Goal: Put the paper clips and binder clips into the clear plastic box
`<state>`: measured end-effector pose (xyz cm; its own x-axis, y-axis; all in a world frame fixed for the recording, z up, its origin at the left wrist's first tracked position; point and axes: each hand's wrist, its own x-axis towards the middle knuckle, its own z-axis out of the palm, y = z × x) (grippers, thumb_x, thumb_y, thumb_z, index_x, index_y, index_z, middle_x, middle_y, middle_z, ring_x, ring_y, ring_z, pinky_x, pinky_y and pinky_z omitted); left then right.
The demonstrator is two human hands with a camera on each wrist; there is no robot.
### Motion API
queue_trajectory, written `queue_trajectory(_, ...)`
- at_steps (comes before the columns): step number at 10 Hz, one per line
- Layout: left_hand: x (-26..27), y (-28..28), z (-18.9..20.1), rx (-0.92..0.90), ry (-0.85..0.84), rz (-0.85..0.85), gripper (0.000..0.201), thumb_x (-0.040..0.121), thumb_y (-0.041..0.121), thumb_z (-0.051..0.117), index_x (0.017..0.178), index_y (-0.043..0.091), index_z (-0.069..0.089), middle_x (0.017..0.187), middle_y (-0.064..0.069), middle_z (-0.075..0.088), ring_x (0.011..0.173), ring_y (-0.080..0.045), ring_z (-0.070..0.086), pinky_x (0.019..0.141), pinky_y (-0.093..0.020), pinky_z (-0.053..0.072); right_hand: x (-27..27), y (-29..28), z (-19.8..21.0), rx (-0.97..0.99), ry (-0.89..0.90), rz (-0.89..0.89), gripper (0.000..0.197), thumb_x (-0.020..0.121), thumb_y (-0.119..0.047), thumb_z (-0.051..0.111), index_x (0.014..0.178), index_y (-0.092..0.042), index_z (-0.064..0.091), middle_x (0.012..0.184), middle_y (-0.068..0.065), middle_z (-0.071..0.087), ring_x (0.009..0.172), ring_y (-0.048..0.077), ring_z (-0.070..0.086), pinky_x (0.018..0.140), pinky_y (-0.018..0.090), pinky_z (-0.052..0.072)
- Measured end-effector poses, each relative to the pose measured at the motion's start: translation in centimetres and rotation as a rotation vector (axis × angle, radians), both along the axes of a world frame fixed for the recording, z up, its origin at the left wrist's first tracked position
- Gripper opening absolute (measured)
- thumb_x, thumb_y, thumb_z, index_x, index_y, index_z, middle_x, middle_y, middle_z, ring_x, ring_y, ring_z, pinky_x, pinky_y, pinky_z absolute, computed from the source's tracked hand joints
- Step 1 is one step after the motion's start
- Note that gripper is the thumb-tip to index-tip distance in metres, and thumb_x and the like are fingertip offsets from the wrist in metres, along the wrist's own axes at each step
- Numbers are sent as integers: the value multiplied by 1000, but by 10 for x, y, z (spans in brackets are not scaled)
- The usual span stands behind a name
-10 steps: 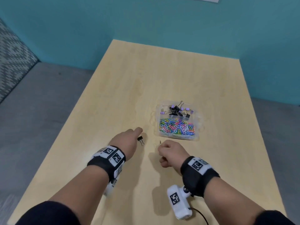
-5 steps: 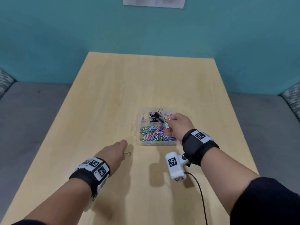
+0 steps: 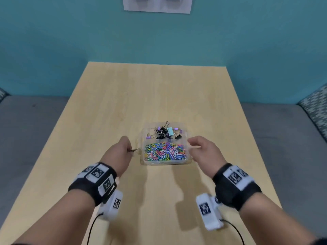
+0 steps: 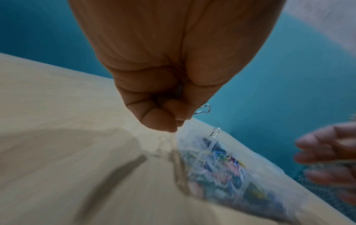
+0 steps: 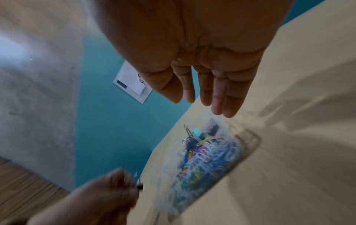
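the small black binder clip with silver wire handles [image 3: 133, 150] is mostly hidden inside the left hand [image 3: 118, 155], whose fingers are clenched round it; only a wire loop [image 4: 203, 109] pokes out past the fingers in the left wrist view. it hangs just at 9 o'clock of the clear plastic box [image 3: 187, 133], apart from its wall. the box is a thin, see-through rectangle with two compartments: the near one is heaped with thin, bent-wire paper clips in many colours [image 3: 165, 152], the far one holds black, purple and pale blue binder clips [image 3: 164, 132]. both wrist views smear the box into streaks. the right hand [image 3: 205, 152] hovers at 3 o'clock of the box, fingers loose and released, grasping nothing. the light wood-grain counter [image 3: 155, 96] is smooth. at 12 o'clock a white paper sheet [image 3: 157, 5] on the teal wall is cut off.
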<state>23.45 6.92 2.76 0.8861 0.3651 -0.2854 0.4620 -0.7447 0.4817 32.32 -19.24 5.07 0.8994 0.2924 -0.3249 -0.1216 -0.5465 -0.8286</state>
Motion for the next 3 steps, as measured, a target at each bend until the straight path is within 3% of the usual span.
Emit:
queue_trajectory(1,39,-12,9,47,-45,-62,10,90,17,50,88,15,40,72,-8,58,64,-27,55,57,-35,42,-34,-39,-1,-54,-74,1,27,85,-6,58,107,-23,62,106,-3,62,84,2,58,73,12,41)
queue_trajectory(3,89,-34,7,106,-39,-123,9,90,10,46,96,13,39,79,-11,61,64,-27,55,56,-37,45,-85,-87,14,38,-20,-75,27,88,-4,58,101,-27,62,106,-5,62,93,-5,57,72,6,42)
